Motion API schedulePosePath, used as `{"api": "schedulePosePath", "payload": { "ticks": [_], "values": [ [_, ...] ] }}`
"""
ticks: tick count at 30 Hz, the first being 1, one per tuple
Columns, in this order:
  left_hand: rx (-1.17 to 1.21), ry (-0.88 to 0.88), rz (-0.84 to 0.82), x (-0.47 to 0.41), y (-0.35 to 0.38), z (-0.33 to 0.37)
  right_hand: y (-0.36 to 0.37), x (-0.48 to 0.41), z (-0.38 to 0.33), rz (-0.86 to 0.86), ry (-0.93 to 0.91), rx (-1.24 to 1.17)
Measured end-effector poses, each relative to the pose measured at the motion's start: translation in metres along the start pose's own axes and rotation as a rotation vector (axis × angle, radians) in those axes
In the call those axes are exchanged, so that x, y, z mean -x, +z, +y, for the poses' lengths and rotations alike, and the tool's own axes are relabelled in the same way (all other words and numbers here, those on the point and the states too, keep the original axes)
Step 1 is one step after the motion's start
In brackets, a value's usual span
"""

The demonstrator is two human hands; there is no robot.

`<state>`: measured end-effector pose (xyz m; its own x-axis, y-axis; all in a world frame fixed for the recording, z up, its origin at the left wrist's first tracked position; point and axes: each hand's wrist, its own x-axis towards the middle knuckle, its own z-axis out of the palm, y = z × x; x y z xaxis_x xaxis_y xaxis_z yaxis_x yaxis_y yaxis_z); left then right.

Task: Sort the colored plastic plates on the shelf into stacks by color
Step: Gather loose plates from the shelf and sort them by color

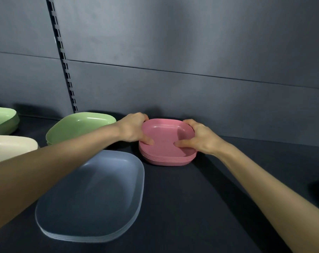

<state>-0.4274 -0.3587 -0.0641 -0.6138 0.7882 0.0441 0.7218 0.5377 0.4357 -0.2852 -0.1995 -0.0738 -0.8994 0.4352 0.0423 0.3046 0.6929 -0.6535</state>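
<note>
Pink stack [167, 130] of plates sits on the shelf [209, 189] between both hands; the left hand [135, 128] grips its left edge, thumb pressed inside the top plate, fingers curled over the far rim; the right hand [200, 137] grips the right edge likewise; a blue stack [92, 194] lies just front-left of the pink stack; a green stack [81, 127] sits left of it; farther left, another green pile [1, 119] and cream plates [10, 145].

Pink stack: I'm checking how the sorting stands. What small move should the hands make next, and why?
Probably release and withdraw: the left hand and right hand grip the pink stack by its sides, and it already rests flat on the shelf, rims aligned, all pink.
</note>
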Motion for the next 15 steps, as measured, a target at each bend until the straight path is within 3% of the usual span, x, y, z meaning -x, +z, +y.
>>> {"api": "schedulePosePath", "payload": {
  "ticks": [10,15],
  "values": [
    [-0.114,0.028,-0.065,0.004,-0.005,0.004,-0.003,0.007,-0.010,0.001,0.044,0.160],
    [-0.306,0.167,0.043,0.022,-0.019,0.036,-0.037,0.033,-0.018,0.065,0.036,0.346]
  ]
}}
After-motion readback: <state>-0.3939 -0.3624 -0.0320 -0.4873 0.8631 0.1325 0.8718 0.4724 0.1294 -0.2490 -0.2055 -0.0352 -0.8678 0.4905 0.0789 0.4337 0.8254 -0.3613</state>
